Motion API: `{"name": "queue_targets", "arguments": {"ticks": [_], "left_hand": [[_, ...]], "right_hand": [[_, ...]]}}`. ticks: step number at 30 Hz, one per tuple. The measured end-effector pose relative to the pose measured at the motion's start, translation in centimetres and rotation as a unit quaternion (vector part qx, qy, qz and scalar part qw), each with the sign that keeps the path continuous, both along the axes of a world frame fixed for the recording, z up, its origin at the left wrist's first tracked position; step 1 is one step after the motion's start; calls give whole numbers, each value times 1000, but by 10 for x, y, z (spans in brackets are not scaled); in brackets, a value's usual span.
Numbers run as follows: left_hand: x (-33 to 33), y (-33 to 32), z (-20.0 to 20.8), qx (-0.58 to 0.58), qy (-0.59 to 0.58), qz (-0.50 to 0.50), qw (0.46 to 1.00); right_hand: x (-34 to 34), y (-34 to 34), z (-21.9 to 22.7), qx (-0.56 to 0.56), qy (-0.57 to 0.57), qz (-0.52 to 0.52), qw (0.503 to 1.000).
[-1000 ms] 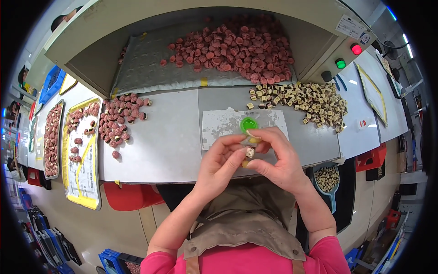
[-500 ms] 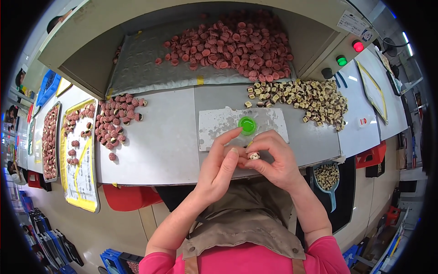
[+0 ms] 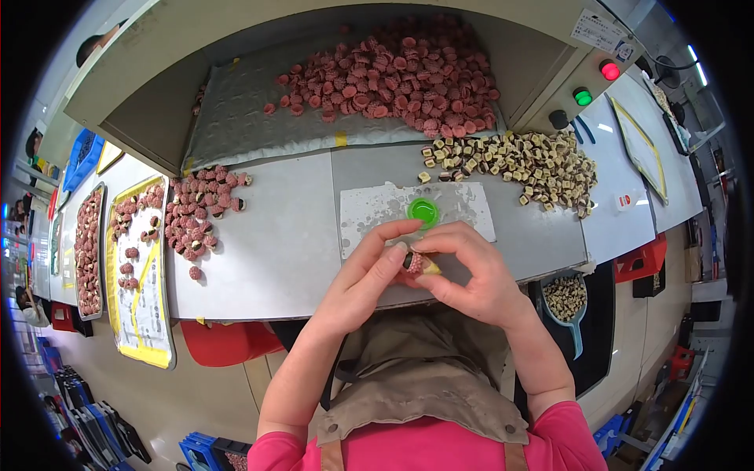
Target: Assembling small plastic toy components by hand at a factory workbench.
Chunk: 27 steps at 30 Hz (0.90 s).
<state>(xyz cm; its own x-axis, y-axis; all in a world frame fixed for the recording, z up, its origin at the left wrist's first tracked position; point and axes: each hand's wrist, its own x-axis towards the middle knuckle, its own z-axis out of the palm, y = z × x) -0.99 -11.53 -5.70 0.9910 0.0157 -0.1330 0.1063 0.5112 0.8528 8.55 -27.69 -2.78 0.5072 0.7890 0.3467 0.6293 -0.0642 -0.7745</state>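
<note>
In front of my apron, my left hand (image 3: 357,286) and my right hand (image 3: 483,286) meet over a small raspberry-like piece (image 3: 413,263), pink and bumpy with a dark side and a cream part. Thumb and fingers of the left hand pinch it from the left. The right hand's fingertips press on it from the other side, partly hiding it. Just beyond the fingers, a small round bright-green dish (image 3: 422,211) rests on a stained white board (image 3: 365,208). Farther right lies a heap of cream-and-dark cubes (image 3: 542,169).
Pink hollow shells (image 3: 393,78) are heaped inside the hooded cabinet (image 3: 542,55). Filled pink pieces (image 3: 192,208) lie at left, beside a yellow-taped tray (image 3: 149,314) and a fuller tray (image 3: 89,251). A blue scoop of cubes (image 3: 564,298) is at lower right; red stools show below.
The piece between my hands has turned: its pink bumpy side now shows where a pale face did. My left fingers have closed in on it, and the view has shifted slightly.
</note>
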Motion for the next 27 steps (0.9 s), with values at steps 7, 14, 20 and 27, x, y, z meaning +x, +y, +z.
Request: {"name": "queue_targets", "arguments": {"ticks": [7, 14, 20, 27], "left_hand": [[-1, -2, -1, 54, -39, 1, 998], [-1, -6, -1, 69, -45, 13, 996], [-3, -7, 3, 79, -47, 3, 996], [-4, -9, 6, 85, -38, 13, 996]], "right_hand": [[-1, -4, -10, 26, 161, 14, 987], [-2, -7, -16, 39, 212, 31, 976], [-6, -8, -8, 38, 237, 26, 970], [-11, -7, 3, 27, 220, -3, 975]]}}
